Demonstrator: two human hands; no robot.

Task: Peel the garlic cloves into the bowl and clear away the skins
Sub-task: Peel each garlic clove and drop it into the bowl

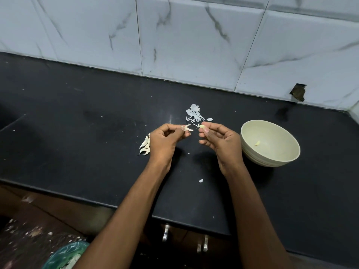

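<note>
My left hand (165,140) pinches a torn piece of garlic skin (187,128) above the black counter. My right hand (217,138) pinches a pale peeled garlic clove (202,126) between thumb and fingertips, a little apart from the left hand. Several unpeeled cloves (145,146) lie on the counter just left of my left hand, partly hidden behind it. A pile of white skins (194,113) lies beyond both hands. The cream bowl (272,160) stands right of my right hand, with one peeled clove (257,143) inside.
A stray skin flake (201,180) lies on the counter (77,123) between my forearms. The marble-tiled wall (194,45) runs along the back. Below the front edge, at lower left, is a bin with a green bag (66,255). Cabinet handles (202,245) show beneath the counter.
</note>
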